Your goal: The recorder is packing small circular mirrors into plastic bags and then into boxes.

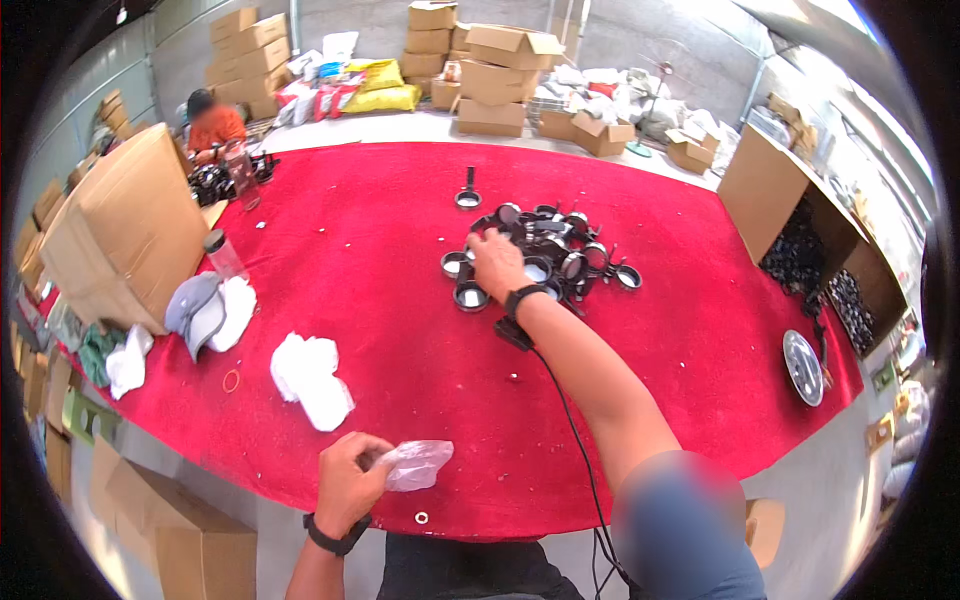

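My left hand (350, 478) is closed in a pinch on a clear plastic bag (420, 466), held over the table's near edge. The bag looks small and limp. Farther off, my right hand (495, 263) reaches to the left side of a heap of black round-framed pieces (570, 228) with short handles and pale or glassy centres. Its fingers are bent down and together on one of these pieces; the fingertips are partly hidden. A single round-framed piece (468, 199) lies apart beyond the heap, its handle pointing away.
A red cloth (400, 320) covers the table. White crumpled plastic (312, 380), a grey cap (196, 312), a bottle (224, 254) and a large carton (125, 225) are on the left. Rightward lie a metal dish (802, 368) and boxes of black parts (795, 245). A person (215, 125) sits far left.
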`<state>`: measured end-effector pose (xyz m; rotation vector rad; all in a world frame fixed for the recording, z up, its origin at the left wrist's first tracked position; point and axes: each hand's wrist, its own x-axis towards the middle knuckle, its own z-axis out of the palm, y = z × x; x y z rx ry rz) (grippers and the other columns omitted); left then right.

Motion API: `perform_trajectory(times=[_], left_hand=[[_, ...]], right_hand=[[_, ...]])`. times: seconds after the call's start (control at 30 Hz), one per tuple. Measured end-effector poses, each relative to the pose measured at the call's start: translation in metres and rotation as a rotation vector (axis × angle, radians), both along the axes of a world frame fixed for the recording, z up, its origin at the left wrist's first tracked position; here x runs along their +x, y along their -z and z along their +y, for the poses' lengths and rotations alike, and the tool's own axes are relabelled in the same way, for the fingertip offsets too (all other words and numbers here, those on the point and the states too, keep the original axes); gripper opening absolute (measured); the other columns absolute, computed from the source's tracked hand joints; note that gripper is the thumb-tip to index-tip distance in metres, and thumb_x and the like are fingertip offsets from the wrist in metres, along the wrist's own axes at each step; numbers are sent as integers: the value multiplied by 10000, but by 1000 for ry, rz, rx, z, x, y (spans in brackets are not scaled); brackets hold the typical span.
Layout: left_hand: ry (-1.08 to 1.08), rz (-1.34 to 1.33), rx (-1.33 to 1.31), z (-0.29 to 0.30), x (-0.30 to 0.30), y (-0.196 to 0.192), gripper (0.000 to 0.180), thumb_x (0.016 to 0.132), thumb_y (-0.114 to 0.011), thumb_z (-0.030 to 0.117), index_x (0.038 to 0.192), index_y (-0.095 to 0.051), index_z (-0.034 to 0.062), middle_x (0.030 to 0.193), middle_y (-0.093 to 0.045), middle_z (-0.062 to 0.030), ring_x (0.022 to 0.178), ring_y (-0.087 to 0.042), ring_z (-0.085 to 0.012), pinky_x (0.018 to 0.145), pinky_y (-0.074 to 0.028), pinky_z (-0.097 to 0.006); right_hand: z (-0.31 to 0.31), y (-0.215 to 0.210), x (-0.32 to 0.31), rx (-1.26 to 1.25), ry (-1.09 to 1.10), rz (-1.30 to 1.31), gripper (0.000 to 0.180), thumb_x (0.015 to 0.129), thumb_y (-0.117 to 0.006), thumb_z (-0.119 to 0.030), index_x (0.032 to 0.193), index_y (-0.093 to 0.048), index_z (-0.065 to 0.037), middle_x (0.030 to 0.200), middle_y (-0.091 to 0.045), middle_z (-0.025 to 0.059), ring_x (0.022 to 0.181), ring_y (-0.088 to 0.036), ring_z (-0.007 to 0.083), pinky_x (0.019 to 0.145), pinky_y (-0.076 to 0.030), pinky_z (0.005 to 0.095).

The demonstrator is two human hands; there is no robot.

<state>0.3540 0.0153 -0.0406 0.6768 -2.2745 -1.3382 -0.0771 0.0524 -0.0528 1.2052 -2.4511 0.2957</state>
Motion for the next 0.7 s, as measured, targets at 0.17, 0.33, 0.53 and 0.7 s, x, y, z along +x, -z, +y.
perform_trajectory(times=[0.17,0.33,0.53,0.7], left_hand=[[-62,44,67,-12,10,9,93,812,-789,-19,898,-755,-8,794,-707,-65,674,-640,-118,622,-505,-284],[-65,78,120,-21,12,23,46,886,-777,8,905,-740,-13,730,-690,-12,635,-620,-69,566,-483,-243],[-4,106,4,-18,-3,16,54,911,-744,36,905,-744,-17,718,-680,-8,613,-597,-70,533,-459,-262],[-16,28,20,-5,-3,-6,173,891,-816,130,930,-747,-24,734,-707,-68,688,-630,-114,642,-503,-306]], right_hand=[[2,21,5,140,-131,84,145,904,-656,-109,934,-787,-56,979,-747,159,1017,-726,322,841,-611,430],[60,15,52,-320,-173,-61,104,922,-671,-114,942,-739,-39,960,-708,183,957,-696,374,816,-574,482],[145,38,113,-792,158,-645,198,1006,-684,-210,1069,-745,-32,874,-748,180,797,-751,294,762,-580,420],[223,46,150,-403,100,-517,241,973,-723,-197,1158,-713,-45,909,-743,224,884,-746,390,801,-579,483]])
